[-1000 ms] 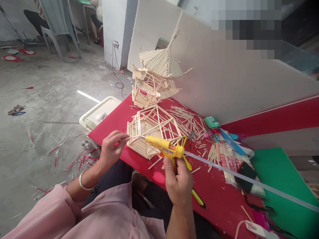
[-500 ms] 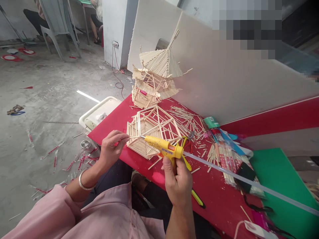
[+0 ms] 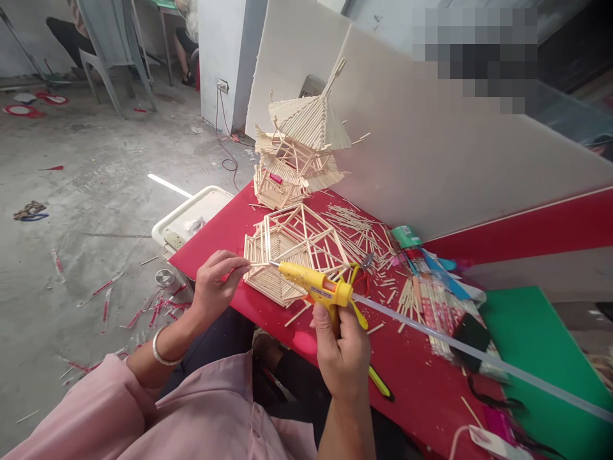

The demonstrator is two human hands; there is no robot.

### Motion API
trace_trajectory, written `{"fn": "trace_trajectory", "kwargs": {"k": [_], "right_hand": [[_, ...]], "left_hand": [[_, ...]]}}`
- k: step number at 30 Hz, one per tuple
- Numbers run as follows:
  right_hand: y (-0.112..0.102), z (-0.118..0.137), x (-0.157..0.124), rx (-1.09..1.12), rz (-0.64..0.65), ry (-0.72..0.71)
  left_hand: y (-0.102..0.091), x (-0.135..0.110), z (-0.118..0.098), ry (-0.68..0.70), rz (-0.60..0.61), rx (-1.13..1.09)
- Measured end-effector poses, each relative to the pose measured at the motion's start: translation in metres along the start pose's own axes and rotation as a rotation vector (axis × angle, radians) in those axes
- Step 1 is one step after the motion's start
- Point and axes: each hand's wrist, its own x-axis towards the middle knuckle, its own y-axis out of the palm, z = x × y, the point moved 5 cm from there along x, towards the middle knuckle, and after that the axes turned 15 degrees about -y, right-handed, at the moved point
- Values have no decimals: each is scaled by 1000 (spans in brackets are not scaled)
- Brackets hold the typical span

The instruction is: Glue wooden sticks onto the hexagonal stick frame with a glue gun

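My right hand [image 3: 342, 351] is wrapped round the handle of a yellow hot glue gun [image 3: 306, 280]. A long translucent glue stick [image 3: 431, 332] runs out of its back to the right. Between thumb and fingers, my left hand [image 3: 220, 281] pinches a short thin wooden stick [image 3: 259, 264], whose far end is by the gun's metal nozzle. Whether stick and nozzle touch, I cannot tell. Just behind them, a many-sided frame of wooden sticks [image 3: 306, 239] rests on the red table [image 3: 402, 396]. Farther back stands a tiered pagoda-like model [image 3: 306, 128] of the same sticks.
Loose sticks [image 3: 357, 230] lie right of the frame. Yellow-handled pliers [image 3: 359, 313], a yellow-green cutter [image 3: 380, 382], packets of sticks [image 3: 435, 306] and a green board [image 3: 541, 345] are on the table. A white tray [image 3: 191, 214] and a metal-capped bottle [image 3: 167, 279] stand left.
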Motion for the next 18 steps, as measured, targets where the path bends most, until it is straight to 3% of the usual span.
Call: {"fn": "trace_trajectory", "kwargs": {"k": [18], "right_hand": [[-1,3,0,9,-12,-45]], "left_hand": [[0,0,-1,28,-11,-10]]}}
